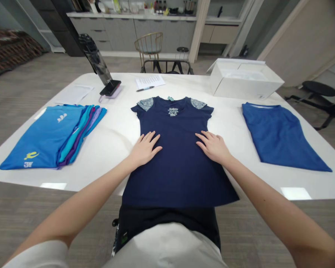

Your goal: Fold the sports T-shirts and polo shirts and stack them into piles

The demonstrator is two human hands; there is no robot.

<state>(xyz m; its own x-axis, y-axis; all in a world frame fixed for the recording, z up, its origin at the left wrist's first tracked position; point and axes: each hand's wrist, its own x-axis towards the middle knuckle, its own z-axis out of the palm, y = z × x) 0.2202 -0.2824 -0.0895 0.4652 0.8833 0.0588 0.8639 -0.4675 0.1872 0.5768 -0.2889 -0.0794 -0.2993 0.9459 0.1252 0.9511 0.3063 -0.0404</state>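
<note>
Neither hand is gripping anything: the left hand [145, 149] and the right hand [213, 146] lie palm down, fingers spread, one on each side of the navy T-shirt [177, 160]. From where I stand, the shirt is laid out flat in the middle of the white table [123, 121], neckline away from the person, its hem reaching over the near edge. Pale patterned patches cover the shoulders, and there's a light print below the neck.

Over on the person's left sits a stack of folded shirts [48, 136], blue on top, with teal, purple and lilac layers showing at the side. On the right, well apart from the navy one, lies a folded blue garment [283, 136]. Behind that stands a white box [244, 81]. Beyond the collar I can see a pen [145, 89] beside a printed sheet [153, 80], and a smartphone [111, 88] close to a clear bottle [99, 63].
</note>
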